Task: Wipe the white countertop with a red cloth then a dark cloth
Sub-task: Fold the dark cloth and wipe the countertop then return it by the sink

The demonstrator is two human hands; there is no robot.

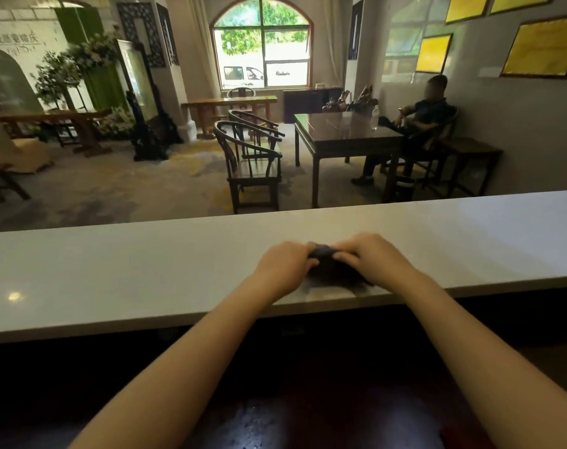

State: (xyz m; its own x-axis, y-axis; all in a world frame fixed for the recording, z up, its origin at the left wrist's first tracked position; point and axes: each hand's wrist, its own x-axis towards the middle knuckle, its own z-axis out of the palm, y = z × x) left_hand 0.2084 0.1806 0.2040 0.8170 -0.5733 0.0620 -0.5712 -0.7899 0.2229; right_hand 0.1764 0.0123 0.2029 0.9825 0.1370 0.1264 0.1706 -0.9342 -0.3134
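Dark cloth (pixel 327 265) bunched on white countertop (pixel 146 270), both hands' fingers (pixel 348 258) clamped on it

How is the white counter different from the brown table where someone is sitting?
The counter is white and pale; the table is dark brown wood. The counter is long and runs across the whole picture, close to the camera; the table is squarer and stands farther back in the room. Two hands press a dark cloth on the counter; the table holds a clear bottle. Both tops are flat and shiny.
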